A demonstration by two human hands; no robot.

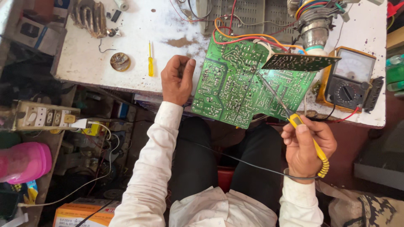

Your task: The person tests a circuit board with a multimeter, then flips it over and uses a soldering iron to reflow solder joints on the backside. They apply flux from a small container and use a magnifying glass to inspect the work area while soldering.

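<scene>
A person sits at a stained white surface [139, 25] that fills the upper part of the frame, dark trousers and white sleeves showing below. The right hand [306, 145], low and right of centre, has its grip pinched around the yellow handle of a soldering iron [290, 115], thumb on top. The iron's thin metal shaft slants up and to the left, and its tip lies over the solder side of a large green circuit board [235, 84]. A black cord runs from the handle's coiled yellow end leftward across the lap.

The green circuit board sits in the middle of the frame, tilted, with its lower corner hanging past the surface's edge over the person's knees. Red, orange and yellow wires [240, 35] loop from its upper edge toward the top of the frame. A smaller dark board [299, 62] stands over its upper right corner.

The left hand [177, 80], just left of the board, is curled with its grip pressed together into a loose fist at the board's left edge; whether it actually pinches the edge I cannot tell.

To the right sits an orange-cased meter [349, 77] with a dial. A small yellow screwdriver [150, 61] lies on the surface at upper left of the hands, near a round brass-coloured disc [120, 62].
</scene>
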